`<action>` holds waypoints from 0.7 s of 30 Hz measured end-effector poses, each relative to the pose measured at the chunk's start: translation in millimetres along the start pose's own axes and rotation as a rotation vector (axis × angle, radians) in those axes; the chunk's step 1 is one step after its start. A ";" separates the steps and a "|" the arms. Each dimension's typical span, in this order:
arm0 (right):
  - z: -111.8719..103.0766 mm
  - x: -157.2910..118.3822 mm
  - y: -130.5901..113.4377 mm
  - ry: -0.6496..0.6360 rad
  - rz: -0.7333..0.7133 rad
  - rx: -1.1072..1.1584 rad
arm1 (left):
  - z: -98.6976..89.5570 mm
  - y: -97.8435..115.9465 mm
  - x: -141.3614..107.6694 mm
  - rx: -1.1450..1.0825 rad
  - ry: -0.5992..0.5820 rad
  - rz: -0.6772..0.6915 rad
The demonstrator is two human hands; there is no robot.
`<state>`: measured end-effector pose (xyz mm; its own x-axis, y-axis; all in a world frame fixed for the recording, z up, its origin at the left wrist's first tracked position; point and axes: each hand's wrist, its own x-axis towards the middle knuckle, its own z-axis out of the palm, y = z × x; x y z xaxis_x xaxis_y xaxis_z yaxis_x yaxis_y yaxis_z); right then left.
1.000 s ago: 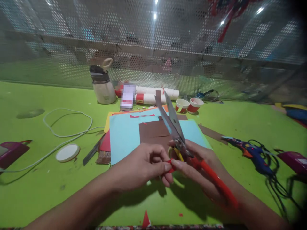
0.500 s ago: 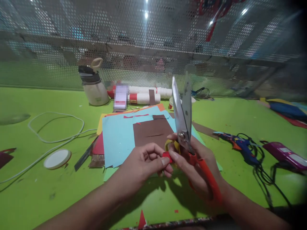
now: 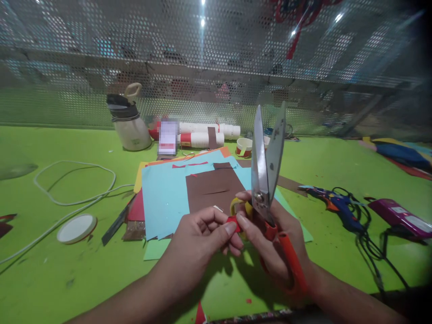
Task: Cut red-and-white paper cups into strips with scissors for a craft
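Between the thumb and fingers of my left hand (image 3: 199, 243) is a small red paper piece (image 3: 232, 221), pinched close to my right fingertips. My right hand (image 3: 280, 238) is closed around the orange-handled scissors (image 3: 266, 189), whose blades point up and stand apart. A yellow ring-shaped strip (image 3: 237, 204) sits by my right thumb and forefinger, touching the red piece; part of it is hidden by my fingers. Beneath and beyond my hands lie a brown paper sheet (image 3: 212, 186) and light blue paper sheets (image 3: 162, 198).
Behind the papers are stacked paper cups (image 3: 202, 139), a phone (image 3: 168, 137) and a bottle (image 3: 133, 130). A blue glue gun (image 3: 340, 204) and a purple device (image 3: 400, 216) with black cables lie right. On the left are a white lid (image 3: 77, 227) and a white cable (image 3: 77, 202).
The scissors have tilted to the right in my right hand, and their blades look further apart. Both hands keep their hold on the pieces. The view has shifted slightly.
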<state>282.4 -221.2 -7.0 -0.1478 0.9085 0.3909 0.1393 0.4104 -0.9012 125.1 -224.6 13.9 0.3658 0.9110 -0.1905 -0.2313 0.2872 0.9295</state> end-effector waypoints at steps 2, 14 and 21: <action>0.2 2.5 -3.2 -0.006 0.013 -0.019 | -1.0 1.4 -0.7 0.004 0.003 -0.003; -41.5 15.9 0.3 -0.367 0.003 -0.220 | -33.2 29.5 0.5 0.007 0.121 0.199; -50.1 12.0 26.8 -0.450 0.029 -0.326 | -38.9 33.7 4.3 -0.075 0.181 0.163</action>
<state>333.4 -195.3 -17.1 -0.5331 0.8258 0.1841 0.4347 0.4540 -0.7778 83.8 -199.5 32.1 0.1520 0.9834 -0.0994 -0.3426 0.1467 0.9280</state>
